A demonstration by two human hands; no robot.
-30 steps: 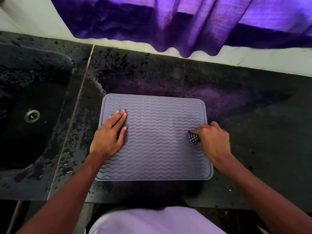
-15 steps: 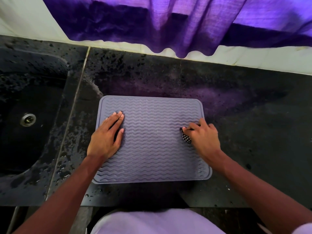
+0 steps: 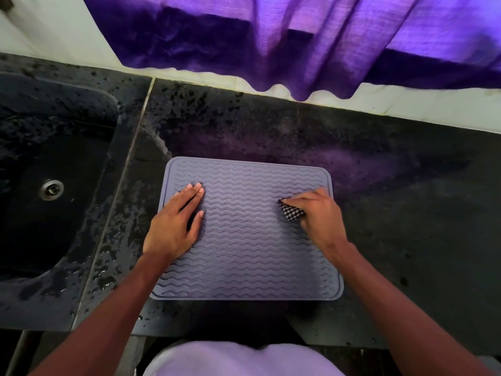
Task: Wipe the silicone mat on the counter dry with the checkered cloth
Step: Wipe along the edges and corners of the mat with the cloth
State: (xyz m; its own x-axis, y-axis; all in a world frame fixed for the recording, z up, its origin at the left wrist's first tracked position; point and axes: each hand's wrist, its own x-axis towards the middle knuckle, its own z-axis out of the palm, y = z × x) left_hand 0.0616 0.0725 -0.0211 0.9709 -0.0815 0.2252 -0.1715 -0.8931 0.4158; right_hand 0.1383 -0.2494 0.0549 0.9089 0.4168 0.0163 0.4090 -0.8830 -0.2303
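A grey silicone mat (image 3: pixel 244 240) with wavy ridges lies flat on the dark counter, just in front of me. My left hand (image 3: pixel 176 221) presses flat on its left part, fingers straight and together. My right hand (image 3: pixel 317 215) is on the mat's right part, its fingers curled round a bunched black-and-white checkered cloth (image 3: pixel 291 213). Only a small wad of the cloth shows at the fingertips, touching the mat; the rest is hidden under the hand.
A dark sink (image 3: pixel 54 172) with a metal drain (image 3: pixel 51 189) is sunk into the counter to the left. Water drops speckle the black counter (image 3: pixel 393 199) between sink and mat. A purple curtain (image 3: pixel 298 42) hangs over the white wall behind.
My right hand with the cloth slid left across the mat, then back a little to the right. My left hand stayed pressed on the mat's left part.
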